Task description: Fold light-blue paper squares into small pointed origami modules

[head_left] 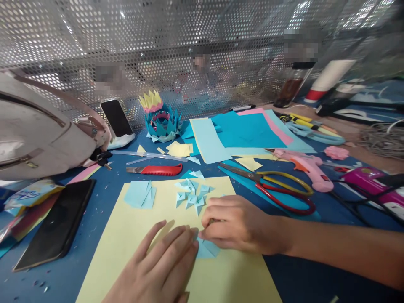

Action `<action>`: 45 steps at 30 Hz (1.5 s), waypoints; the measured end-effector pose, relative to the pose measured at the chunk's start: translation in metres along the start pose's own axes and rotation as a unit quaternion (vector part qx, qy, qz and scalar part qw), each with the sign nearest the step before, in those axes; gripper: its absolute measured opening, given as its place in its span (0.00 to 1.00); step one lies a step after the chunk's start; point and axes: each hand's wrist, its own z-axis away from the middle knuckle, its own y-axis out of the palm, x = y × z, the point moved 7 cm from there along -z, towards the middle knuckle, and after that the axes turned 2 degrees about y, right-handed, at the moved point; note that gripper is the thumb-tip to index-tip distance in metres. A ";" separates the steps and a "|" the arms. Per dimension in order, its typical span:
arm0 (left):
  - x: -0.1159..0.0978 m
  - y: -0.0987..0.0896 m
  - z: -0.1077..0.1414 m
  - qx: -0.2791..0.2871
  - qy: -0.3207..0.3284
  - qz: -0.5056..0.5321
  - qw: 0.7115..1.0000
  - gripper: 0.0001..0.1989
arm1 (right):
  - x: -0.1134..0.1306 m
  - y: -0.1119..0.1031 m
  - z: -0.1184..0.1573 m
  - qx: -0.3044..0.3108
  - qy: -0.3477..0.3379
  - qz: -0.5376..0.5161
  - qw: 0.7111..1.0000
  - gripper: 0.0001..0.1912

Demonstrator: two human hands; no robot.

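Observation:
A light blue paper piece (208, 249) lies on the yellow sheet (126, 248), partly covered by both hands. My left hand (168, 261) rests over its left edge, with the index and middle fingers close together and the little finger spread. My right hand (233, 225) has curled fingers pinching the top of that same piece, and the fingertips of both hands nearly meet. Just beyond them sit several folded light blue points (192, 195). To their left is a small stack of light blue squares (140, 194).
Scissors (280, 189), a pink glue gun (311, 168) and a red cutter (162, 169) lie beyond the sheet. Behind them are a paper flower (162, 122) and blue sheets (246, 130). A phone (57, 227) and bag (38, 130) are at left.

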 end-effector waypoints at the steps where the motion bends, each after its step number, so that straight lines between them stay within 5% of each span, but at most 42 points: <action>1: 0.000 -0.001 0.000 -0.014 0.000 -0.001 1.000 0.18 | 0.000 0.000 0.000 0.002 0.001 0.000 1.000 0.07; 4: -0.001 -0.003 0.003 -0.036 0.002 0.006 0.999 0.19 | 0.000 -0.003 -0.002 0.002 0.004 -0.012 1.000 0.10; 8: -0.003 0.004 0.008 0.030 0.022 -0.009 0.999 0.22 | -0.001 -0.005 -0.004 -0.005 -0.016 -0.039 0.999 0.11; 22: -0.001 0.000 -0.002 0.002 0.027 -0.026 0.999 0.21 | -0.001 -0.006 -0.006 0.050 -0.025 0.017 0.998 0.10; 34: -0.002 -0.001 0.000 0.013 0.002 0.033 0.999 0.18 | 0.002 -0.011 -0.002 0.009 -0.049 0.046 0.998 0.24; 45: -0.005 -0.004 0.004 -0.018 -0.004 0.053 0.998 0.18 | 0.002 -0.013 0.002 -0.045 -0.050 0.023 0.997 0.21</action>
